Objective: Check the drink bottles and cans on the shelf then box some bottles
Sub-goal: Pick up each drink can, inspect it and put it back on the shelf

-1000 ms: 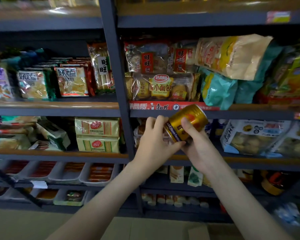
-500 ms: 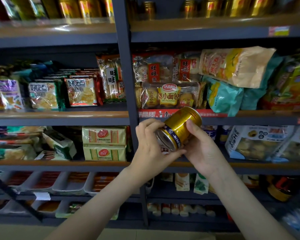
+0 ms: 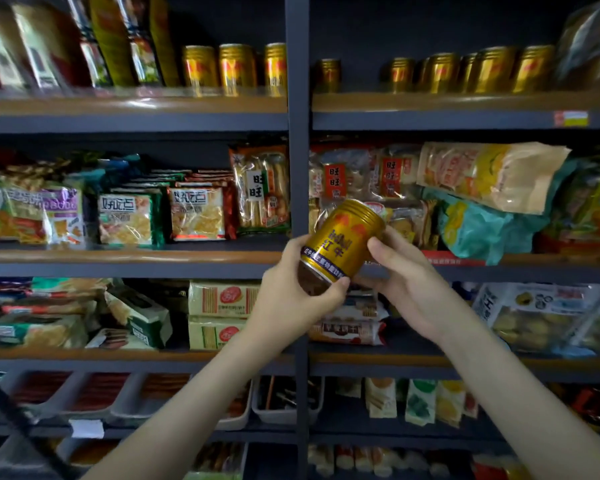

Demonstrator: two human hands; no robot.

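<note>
A gold drink can (image 3: pixel 340 242) with red lettering is tilted in front of the shelf's centre post, its bottom end turned toward me. My left hand (image 3: pixel 291 299) grips the can's lower end, thumb curled under it. My right hand (image 3: pixel 406 282) holds the can's right side with thumb and fingers. On the top shelf stand more gold cans, three left of the post (image 3: pixel 236 69) and several right of it (image 3: pixel 465 72).
The dark metal shelf unit has a centre post (image 3: pixel 297 150) and wooden boards (image 3: pixel 132 256). Snack packets (image 3: pixel 194 213) and bags (image 3: pixel 489 174) fill the middle shelves. Grey trays (image 3: pixel 132 407) and small cartons (image 3: pixel 420 401) sit lower down.
The view has tilted up, bringing the top-shelf cans into sight. The can has been turned more upright in both hands, its label now facing me.
</note>
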